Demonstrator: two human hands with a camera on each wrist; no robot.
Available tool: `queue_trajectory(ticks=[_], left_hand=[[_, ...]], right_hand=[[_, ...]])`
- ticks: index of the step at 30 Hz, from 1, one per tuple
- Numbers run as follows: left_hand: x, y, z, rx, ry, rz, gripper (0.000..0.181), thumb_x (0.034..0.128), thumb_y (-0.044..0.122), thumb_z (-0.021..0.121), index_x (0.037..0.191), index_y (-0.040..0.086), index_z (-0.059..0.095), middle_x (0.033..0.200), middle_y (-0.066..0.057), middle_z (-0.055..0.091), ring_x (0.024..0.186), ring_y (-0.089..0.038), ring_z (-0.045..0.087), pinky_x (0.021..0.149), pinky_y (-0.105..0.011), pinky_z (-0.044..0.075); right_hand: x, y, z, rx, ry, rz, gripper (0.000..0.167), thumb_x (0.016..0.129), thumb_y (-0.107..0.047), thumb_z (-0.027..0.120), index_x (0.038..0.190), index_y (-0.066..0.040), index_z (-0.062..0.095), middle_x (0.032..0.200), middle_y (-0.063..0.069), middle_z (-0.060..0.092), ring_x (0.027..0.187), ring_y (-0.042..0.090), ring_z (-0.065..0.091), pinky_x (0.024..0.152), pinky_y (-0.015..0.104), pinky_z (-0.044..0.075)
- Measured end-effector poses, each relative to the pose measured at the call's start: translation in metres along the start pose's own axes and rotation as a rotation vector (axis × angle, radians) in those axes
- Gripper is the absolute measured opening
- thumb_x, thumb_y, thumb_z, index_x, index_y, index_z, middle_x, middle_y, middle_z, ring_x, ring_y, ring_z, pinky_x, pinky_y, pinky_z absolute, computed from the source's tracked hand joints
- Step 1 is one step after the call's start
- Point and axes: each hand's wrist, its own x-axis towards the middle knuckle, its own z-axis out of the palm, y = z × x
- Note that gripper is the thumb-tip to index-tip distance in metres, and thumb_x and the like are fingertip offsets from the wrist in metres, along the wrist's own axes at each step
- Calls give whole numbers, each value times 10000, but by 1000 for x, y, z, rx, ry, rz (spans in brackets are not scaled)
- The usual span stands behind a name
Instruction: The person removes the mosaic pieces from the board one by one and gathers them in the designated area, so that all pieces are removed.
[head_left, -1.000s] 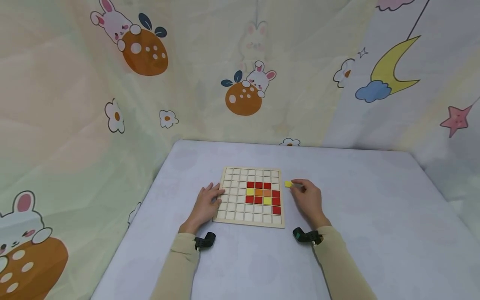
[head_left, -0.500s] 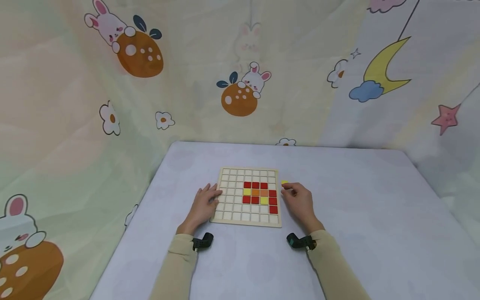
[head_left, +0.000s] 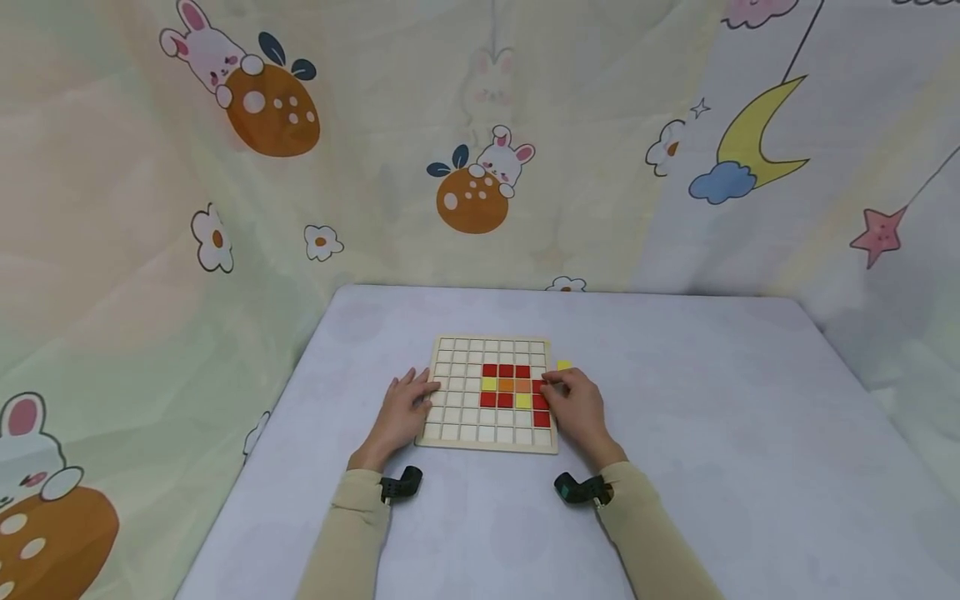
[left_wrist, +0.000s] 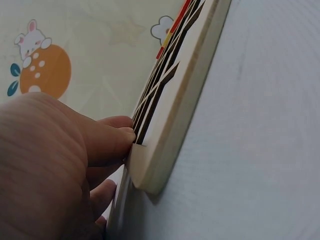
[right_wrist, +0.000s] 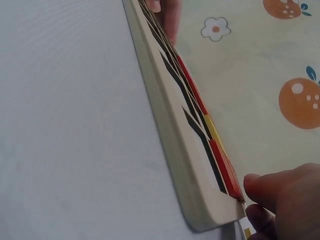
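Note:
A square wooden grid board [head_left: 457, 433] lies on the table, with red, orange and yellow tiles in some of its cells. My left hand [head_left: 397, 412] rests at the board's left edge, its fingers extended and touching the frame. In the left wrist view, the thumb [left_wrist: 117, 142] lies on the frame near a corner. My right hand [head_left: 581, 412] is at the board's right edge, fingertips beside the upper red tile [head_left: 540, 402] column. Whether the right thumb and finger pinch anything is hidden. A loose yellow tile [head_left: 564, 365] lies just beyond that hand, off the board.
A pale cloth covers the table [head_left: 712, 400]. Behind it hangs a fabric backdrop [head_left: 600, 167] printed with rabbits, flowers, a moon and a star. Each wrist wears a black camera [head_left: 581, 488].
My right hand has moved left from beside the loose yellow tile to the board's right edge. That tile keeps its place beside the board. My left hand stays put; the head view shifts slightly.

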Motion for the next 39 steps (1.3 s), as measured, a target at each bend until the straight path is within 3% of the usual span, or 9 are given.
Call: queue_trajectory(ticks=[3, 9, 17, 21, 28, 39], left_hand=[[0, 0, -2, 1, -3, 5, 340, 941, 45, 582, 1275, 72, 643, 1511, -117, 415, 1465, -322, 231, 1231, -489, 51], [2, -1, -3, -2, -13, -7, 335, 952, 55, 572, 1279, 78, 641, 1520, -104, 404, 1473, -304, 215, 1235, -470, 37], [2, -2, -2, 5, -7, -17, 335, 949, 63, 578, 1276, 84, 645, 1519, -88, 407, 1468, -293, 234, 1235, -463, 51], [2, -2, -1, -6, 2, -8, 333, 938, 50, 586, 1265, 72, 650, 1512, -103, 417, 1460, -317, 248, 1229, -494, 60], [1, -4, 1, -12, -8, -36, 329, 953, 74, 577, 1274, 92, 647, 1524, -65, 401, 1474, -261, 224, 1238, -433, 35], [0, -4, 1, -13, -9, -27, 331, 953, 73, 576, 1277, 85, 643, 1526, -72, 397, 1474, -271, 220, 1239, -439, 36]], right_hand=[[1, -3, 2, -11, 9, 6, 229, 886, -189, 692, 1086, -84, 726, 1034, 74, 639, 890, 226, 546, 734, 343, 473], [4, -8, 4, -39, -7, 32, 211, 885, -198, 670, 1057, -79, 694, 1040, 76, 623, 957, 235, 553, 860, 413, 436], [6, -8, 4, -69, -20, 24, 176, 880, -213, 667, 1005, -93, 695, 940, 59, 589, 874, 218, 519, 735, 357, 344], [5, -6, 4, -38, -8, 21, 195, 874, -233, 687, 1019, -103, 692, 971, 55, 600, 903, 218, 527, 770, 363, 362], [3, -3, 4, 47, -4, 20, 196, 861, -190, 713, 1031, -95, 685, 1045, 61, 627, 958, 238, 542, 870, 388, 445], [2, -4, 1, 68, -63, 12, 275, 873, -160, 708, 1136, -80, 699, 1104, 78, 639, 992, 242, 554, 863, 376, 498]])
